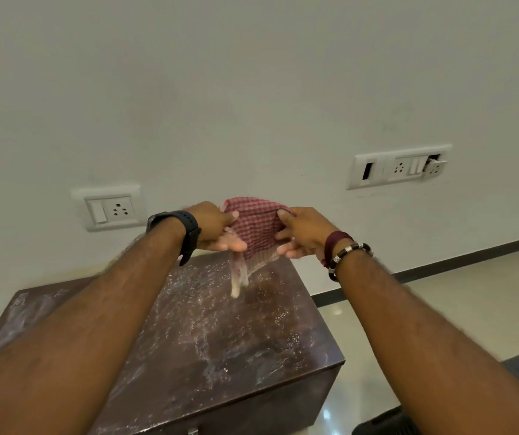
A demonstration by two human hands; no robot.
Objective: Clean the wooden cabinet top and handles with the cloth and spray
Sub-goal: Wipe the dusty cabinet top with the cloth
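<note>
A red-and-white checked cloth [256, 227] hangs stretched between both hands above the far edge of the dark wooden cabinet top [220, 334]. My left hand [217, 227] pinches its left edge and my right hand [305, 230] pinches its right edge. A blurred pale corner of the cloth dangles down toward the wood. The cabinet top is wet, covered with droplets and streaks. A small metal handle part [192, 431] shows at the bottom of the cabinet front. No spray bottle is in view.
The cabinet stands against a white wall with a socket plate [109, 208] at left and a wider switch plate [399, 166] at right. Glossy tiled floor [440, 296] lies to the right, with a dark object [383, 423] near the bottom right.
</note>
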